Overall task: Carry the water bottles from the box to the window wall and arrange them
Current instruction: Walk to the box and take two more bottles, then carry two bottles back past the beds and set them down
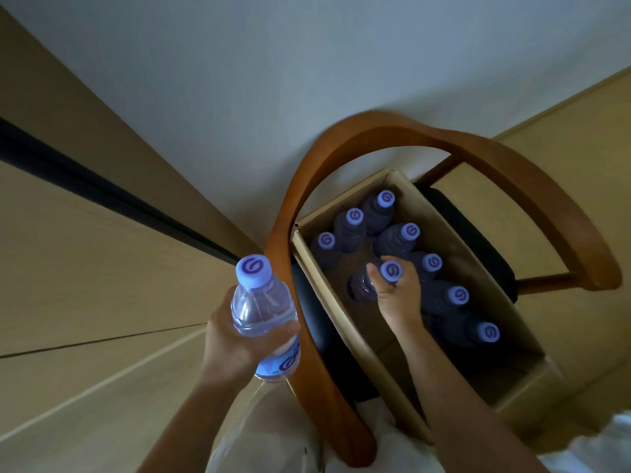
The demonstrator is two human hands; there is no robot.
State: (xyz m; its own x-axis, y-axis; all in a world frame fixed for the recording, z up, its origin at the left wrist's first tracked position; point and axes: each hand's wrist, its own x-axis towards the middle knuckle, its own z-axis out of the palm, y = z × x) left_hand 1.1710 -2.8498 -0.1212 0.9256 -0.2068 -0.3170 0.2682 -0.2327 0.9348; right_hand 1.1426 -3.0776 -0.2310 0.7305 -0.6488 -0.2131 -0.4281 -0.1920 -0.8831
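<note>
Chair (532, 186) of bent wood is filling most of what I am seeing, its curved back rail arching over a dark seat, and the open cardboard box (368, 356) is sitting on that seat with its long side running from near me away toward the pale wall. Inside it, seven capped water bottles (351, 230) are standing upright in two loose rows, necks pointing up at the camera, so each long axis is running roughly vertical and I am mostly reading lilac caps with a swirl mark. I am holding one clear bottle (264, 319) in my left hand (232, 339), outside the box and left of the chair rail, fingers wrapping the label band, cap tipping up and slightly toward me. My right hand (397, 295) is reaching down into the box and pinching the neck of another bottle (362, 285) just under its cap (391, 272), thumb on one side, fingers curling over the far side. For this lift, I am judging that a straight upward pull is best, keeping the bottle vertical until its base is clearing the box wall and the neighbouring caps, which are standing just beside it. A neck pinch on a full bottle may be slipping, so shifting lower onto the shoulder once it is free seems wise.
</note>
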